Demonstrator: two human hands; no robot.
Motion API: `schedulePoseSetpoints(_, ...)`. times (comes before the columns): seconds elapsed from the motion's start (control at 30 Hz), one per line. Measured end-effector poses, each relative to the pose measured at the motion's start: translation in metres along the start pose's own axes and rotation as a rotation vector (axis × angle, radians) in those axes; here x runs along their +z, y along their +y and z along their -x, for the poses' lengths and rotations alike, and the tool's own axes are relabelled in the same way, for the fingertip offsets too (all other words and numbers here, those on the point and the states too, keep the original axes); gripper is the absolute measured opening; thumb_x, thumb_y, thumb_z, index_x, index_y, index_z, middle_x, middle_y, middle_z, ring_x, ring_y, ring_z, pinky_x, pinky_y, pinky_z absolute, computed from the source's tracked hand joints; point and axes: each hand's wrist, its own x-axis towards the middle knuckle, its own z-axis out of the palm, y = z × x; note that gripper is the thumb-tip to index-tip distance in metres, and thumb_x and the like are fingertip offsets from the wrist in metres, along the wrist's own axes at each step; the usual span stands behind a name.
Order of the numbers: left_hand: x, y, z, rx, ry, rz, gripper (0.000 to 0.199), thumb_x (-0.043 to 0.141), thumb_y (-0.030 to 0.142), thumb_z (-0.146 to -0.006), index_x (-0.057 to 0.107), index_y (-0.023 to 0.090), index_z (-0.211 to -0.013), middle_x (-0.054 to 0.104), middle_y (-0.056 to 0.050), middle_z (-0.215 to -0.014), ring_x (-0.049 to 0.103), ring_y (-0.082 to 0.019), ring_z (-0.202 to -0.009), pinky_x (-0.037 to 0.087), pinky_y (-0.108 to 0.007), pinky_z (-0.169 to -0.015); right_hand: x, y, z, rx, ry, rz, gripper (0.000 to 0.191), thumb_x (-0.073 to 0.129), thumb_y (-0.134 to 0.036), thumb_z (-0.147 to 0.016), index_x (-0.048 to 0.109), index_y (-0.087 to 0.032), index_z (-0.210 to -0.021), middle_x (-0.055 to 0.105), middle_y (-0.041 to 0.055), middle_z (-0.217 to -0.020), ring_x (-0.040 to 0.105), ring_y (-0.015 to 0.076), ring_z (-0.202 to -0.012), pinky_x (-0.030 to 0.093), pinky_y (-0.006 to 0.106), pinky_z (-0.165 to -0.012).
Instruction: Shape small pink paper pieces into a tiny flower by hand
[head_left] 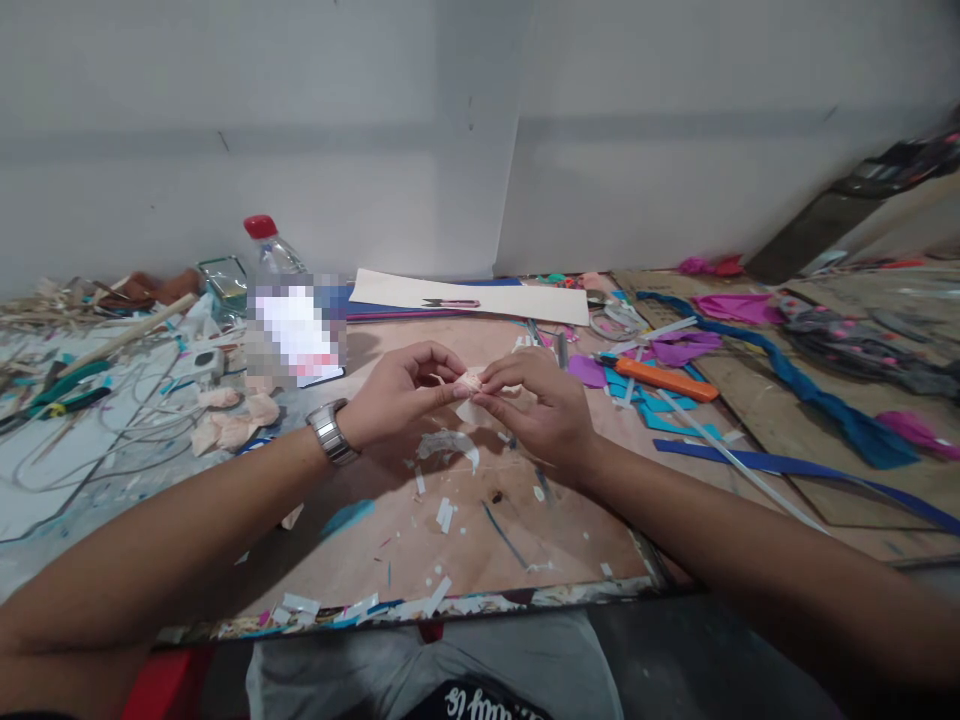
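Note:
Between my two hands, above the middle of the wooden work board, is a small peach-coloured crumpled piece that looks like paper or cloth. My left hand, with a metal watch on the wrist, pinches it from the left with thumb and fingertips. From the other side my right hand grips it the same way, the fingertips nearly meeting. A paler flap shows just below the fingers. Several similar peach crumpled pieces lie to the left, beyond my left wrist.
Behind my hands lie thread snips on a cream strip. A phone leans near a red-capped bottle. On the right are an orange utility knife, blue strips and pink scraps; at far left, green-handled pliers.

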Motion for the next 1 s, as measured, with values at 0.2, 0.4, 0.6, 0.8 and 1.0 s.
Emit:
schedulePoseSetpoints(0.2,-0.0009,-0.0015,0.0004,-0.022,-0.036,0.053,0.033,0.087,0.039,-0.083,0.071,0.014,-0.096,0.079,-0.010,-0.096,0.074,-0.018,-0.084,0.057,-0.028,-0.073,0.0000,-0.0002,0.0022,0.051,0.001,0.037,0.014,0.079,-0.038,-0.092,0.072,-0.026,-0.093,0.079,0.0031,-0.091,0.072,0.0229,-0.089,0.052,0.043,-0.088)
schedulePoseSetpoints(0.4,0.0002,0.0027,0.0024,-0.049,-0.099,0.124,0.032,0.085,0.040,-0.085,0.072,0.015,-0.101,0.080,-0.011,-0.102,0.076,-0.020,-0.088,0.060,-0.031,-0.075,0.0003,-0.0003,0.0027,0.059,-0.015,0.070,0.021,0.078,-0.041,-0.093,0.073,-0.028,-0.108,0.077,0.0030,-0.093,0.070,0.0237,-0.090,0.052,0.042,-0.086)
schedulePoseSetpoints(0.6,0.0037,0.0065,0.0042,-0.088,-0.092,0.101,0.038,0.089,0.041,-0.079,0.067,0.016,-0.097,0.078,-0.011,-0.103,0.075,-0.018,-0.085,0.057,-0.029,-0.071,0.0002,-0.0035,0.0019,0.055,-0.033,0.060,0.023,0.077,-0.042,-0.093,0.072,-0.028,-0.111,0.077,0.0031,-0.093,0.069,0.0236,-0.090,0.051,0.043,-0.087)
schedulePoseSetpoints(0.8,0.0064,0.0047,0.0057,-0.076,-0.087,0.167,0.035,0.087,0.040,-0.082,0.066,0.017,-0.096,0.079,-0.010,-0.099,0.075,-0.019,-0.088,0.057,-0.030,-0.076,-0.0004,-0.0074,0.0008,0.039,-0.060,0.045,0.018,0.074,-0.043,-0.095,0.070,-0.026,-0.102,0.077,0.0033,-0.093,0.070,0.0228,-0.090,0.050,0.042,-0.087)
schedulePoseSetpoints(1.0,0.0015,0.0044,-0.0002,-0.035,0.039,0.197,0.029,0.086,0.036,-0.082,0.069,0.016,-0.094,0.076,-0.006,-0.095,0.070,-0.016,-0.086,0.053,-0.028,-0.079,-0.0009,-0.0034,0.0019,0.017,-0.088,0.079,0.031,0.078,-0.047,-0.091,0.069,-0.028,-0.113,0.076,0.0039,-0.099,0.069,0.0242,-0.093,0.049,0.043,-0.090)
